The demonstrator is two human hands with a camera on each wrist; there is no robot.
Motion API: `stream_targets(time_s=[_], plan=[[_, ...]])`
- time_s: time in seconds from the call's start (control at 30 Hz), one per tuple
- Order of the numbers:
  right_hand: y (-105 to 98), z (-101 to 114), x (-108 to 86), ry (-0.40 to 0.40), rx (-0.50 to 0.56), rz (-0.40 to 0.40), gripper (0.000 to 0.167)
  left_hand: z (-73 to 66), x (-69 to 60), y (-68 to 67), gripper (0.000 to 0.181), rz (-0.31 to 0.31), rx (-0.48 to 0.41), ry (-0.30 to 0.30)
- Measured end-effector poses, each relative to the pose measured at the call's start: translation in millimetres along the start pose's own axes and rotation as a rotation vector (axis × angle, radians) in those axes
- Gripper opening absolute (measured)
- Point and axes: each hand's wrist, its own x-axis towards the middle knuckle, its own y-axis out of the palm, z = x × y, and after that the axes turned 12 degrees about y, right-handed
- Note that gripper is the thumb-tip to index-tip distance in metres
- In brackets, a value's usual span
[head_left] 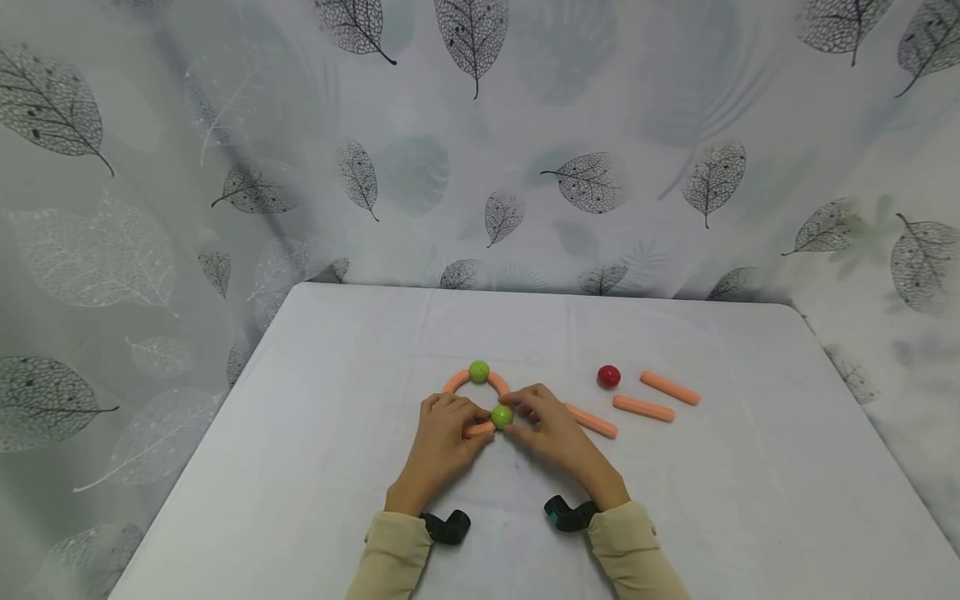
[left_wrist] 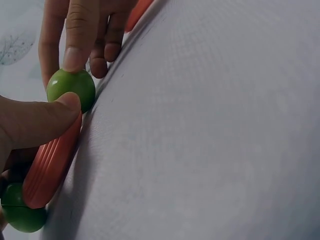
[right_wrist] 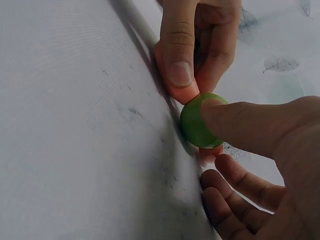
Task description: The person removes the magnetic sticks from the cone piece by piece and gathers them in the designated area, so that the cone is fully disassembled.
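Note:
An orange-and-green ring of curved orange pieces (head_left: 456, 382) and green balls lies on the white table. My left hand (head_left: 444, 433) pinches a curved, grooved orange piece (left_wrist: 52, 165) at the near side, its thumb close against a green ball (head_left: 502, 417). From the other side, my right hand (head_left: 551, 429) pinches that same ball with thumb and finger, while its other fingers curl loosely. The orange piece's end meets the ball in the right wrist view. Another green ball (head_left: 478, 372) joins two curved pieces at the far side. My left fingers hide the ring's left part.
Right of the hands lie a shiny red ball (head_left: 608, 377) and straight orange sticks (head_left: 643, 408), one of them (head_left: 592, 422) close beside my right hand. A leaf-patterned curtain (head_left: 420, 242) stands behind the white-covered table (head_left: 315, 367).

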Motion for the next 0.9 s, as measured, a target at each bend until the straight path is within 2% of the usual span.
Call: stream_targets(time_s=[0.17,0.33,0.57,0.9], plan=[[3,2,-0.2,0.01,-0.028,0.0,0.045,0.6,-1.0,0.3,0.018,-0.001,-0.005,-0.002],[8,2,1.3,0.013,-0.071,-0.032,0.048,0.4,-0.9,0.0,0.018,-0.015,0.015,0.013],[14,1,3.6,0.028,-0.125,-0.065,0.042,1.0,-1.2,0.2,0.019,-0.029,0.033,0.035],[14,2,1.6,0.045,-0.13,-0.066,0.039,1.3,-0.8,0.0,0.019,-0.029,0.045,0.039]])
